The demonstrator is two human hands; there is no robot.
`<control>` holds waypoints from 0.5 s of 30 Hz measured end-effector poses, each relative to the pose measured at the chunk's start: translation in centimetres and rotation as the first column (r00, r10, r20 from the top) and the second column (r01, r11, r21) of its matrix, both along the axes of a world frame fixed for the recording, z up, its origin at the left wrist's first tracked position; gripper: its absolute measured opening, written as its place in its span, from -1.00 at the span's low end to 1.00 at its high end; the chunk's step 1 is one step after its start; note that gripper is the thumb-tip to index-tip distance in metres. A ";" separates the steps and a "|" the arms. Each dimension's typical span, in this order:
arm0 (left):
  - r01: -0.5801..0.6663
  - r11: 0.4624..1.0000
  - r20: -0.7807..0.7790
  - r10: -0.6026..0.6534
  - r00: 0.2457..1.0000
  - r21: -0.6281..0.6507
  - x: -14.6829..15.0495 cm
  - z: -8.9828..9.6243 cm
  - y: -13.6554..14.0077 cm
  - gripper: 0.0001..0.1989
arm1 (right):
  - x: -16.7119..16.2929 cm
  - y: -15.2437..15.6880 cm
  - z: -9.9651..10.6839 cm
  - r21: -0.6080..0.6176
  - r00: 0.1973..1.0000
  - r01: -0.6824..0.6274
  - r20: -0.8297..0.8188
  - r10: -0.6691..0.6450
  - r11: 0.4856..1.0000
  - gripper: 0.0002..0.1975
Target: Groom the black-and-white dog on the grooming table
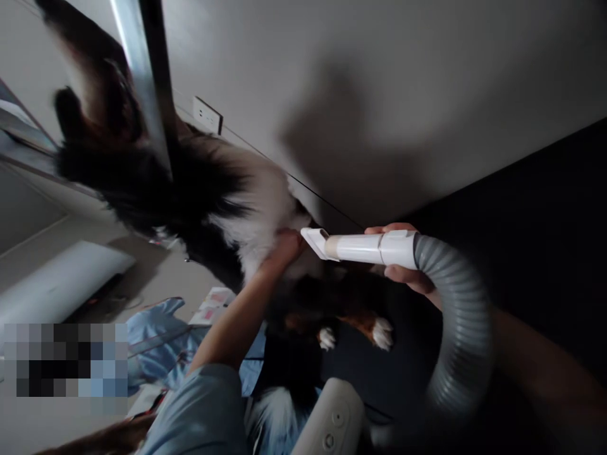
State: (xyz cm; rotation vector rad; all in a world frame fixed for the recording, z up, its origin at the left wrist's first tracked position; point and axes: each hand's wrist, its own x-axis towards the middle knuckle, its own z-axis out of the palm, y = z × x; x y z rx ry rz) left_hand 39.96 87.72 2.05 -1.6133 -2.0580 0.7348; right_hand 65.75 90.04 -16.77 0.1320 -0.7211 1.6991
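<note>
White nozzle (363,248) in right hand (411,278) faces dog (256,196)

The dog (208,183) is left of the hose (467,316), before the wall (450,76).

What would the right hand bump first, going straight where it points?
Leading with its white plastic nozzle, the right hand would probably meet the bare left hand at the dog's white chest fur first, though depth is unclear.
</note>
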 end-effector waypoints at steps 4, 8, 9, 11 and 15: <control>-0.112 0.994 -0.077 0.112 0.991 -0.002 1.3 0.8 0.4 -0.67 | -0.4 1.4 0.8 0.121 0.997 0.077 0.001 -0.078 0.990 -0.35; -0.160 0.965 -0.046 0.173 0.984 0.206 3.2 -0.4 -1.1 -0.61 | -1.7 1.5 0.6 0.086 0.991 0.134 -0.028 -0.132 0.987 -0.36; -0.106 0.960 -0.049 0.123 0.991 0.261 3.7 -1.0 -1.9 -0.58 | -2.0 1.3 0.5 0.091 0.990 0.142 -0.032 -0.139 0.986 -0.37; 0.081 0.943 -0.100 -0.052 0.994 0.322 4.6 -2.3 -3.3 -0.38 | -2.5 0.9 0.2 0.111 0.984 0.172 -0.058 -0.166 0.979 -0.37; 0.306 0.907 -0.197 -0.256 0.946 0.290 6.0 -3.5 -3.5 -0.19 | -3.3 0.2 0.0 0.241 0.969 0.243 -0.110 -0.222 0.940 -0.34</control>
